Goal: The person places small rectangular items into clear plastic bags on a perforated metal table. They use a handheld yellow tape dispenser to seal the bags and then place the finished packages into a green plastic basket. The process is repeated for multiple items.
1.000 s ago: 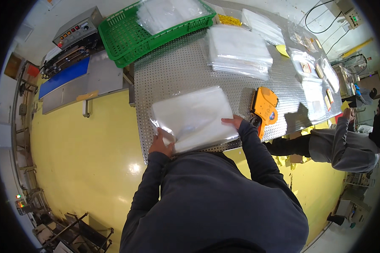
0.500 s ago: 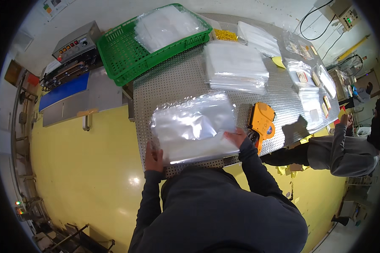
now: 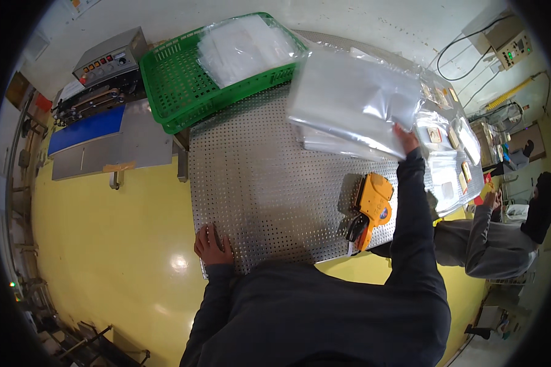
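My right hand is closed on the near right corner of a sheaf of clear plastic bags. It holds the sheaf over another pile of clear bags, which it mostly covers; I cannot tell whether the two touch. My left hand lies with fingers apart at the near left corner of the perforated metal table and holds nothing. Between my arms, towards the right, an orange hand labeller with a black handle part rests near the table's front edge.
A green crate with flat clear bags stands at the far left. Left of the table is a grey control-box machine with a blue belt. Packed bags lie at the right, near another person.
The sheaf of bags has gone from the front of the table to the far right in my right hand. My left hand has let go of it and stays at the near left corner.
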